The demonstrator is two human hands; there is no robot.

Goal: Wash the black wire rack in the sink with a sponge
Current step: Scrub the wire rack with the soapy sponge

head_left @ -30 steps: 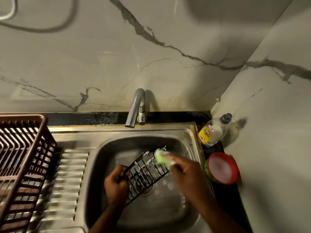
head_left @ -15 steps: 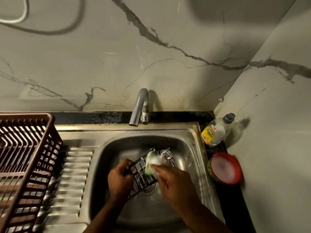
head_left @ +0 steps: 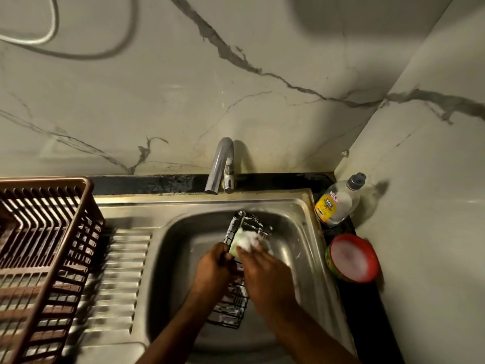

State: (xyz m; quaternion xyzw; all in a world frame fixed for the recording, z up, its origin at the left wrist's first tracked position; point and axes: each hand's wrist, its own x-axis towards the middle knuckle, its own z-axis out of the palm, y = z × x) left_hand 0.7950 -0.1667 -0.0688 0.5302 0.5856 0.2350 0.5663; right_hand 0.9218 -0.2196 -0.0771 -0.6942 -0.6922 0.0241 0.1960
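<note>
The black wire rack [head_left: 233,303] stands on edge in the steel sink [head_left: 296,214], running from near the far wall of the basin toward me, streaked with white foam. My left hand [head_left: 214,269] grips its left side about midway. My right hand [head_left: 265,274] holds a foamy green sponge [head_left: 245,241] and presses it against the rack's upper part. The middle of the rack is hidden behind both hands.
A chrome tap [head_left: 220,164] arches over the basin's back rim. A brown plastic dish basket [head_left: 39,248] sits on the ribbed drainboard [head_left: 118,279] at left. A dish soap bottle [head_left: 337,200] and a red-rimmed tub [head_left: 351,258] stand on the black counter at right.
The rack has been turned from lying slanted across the basin to standing lengthwise toward me. The sponge hand has slid left along it, close beside my left hand.
</note>
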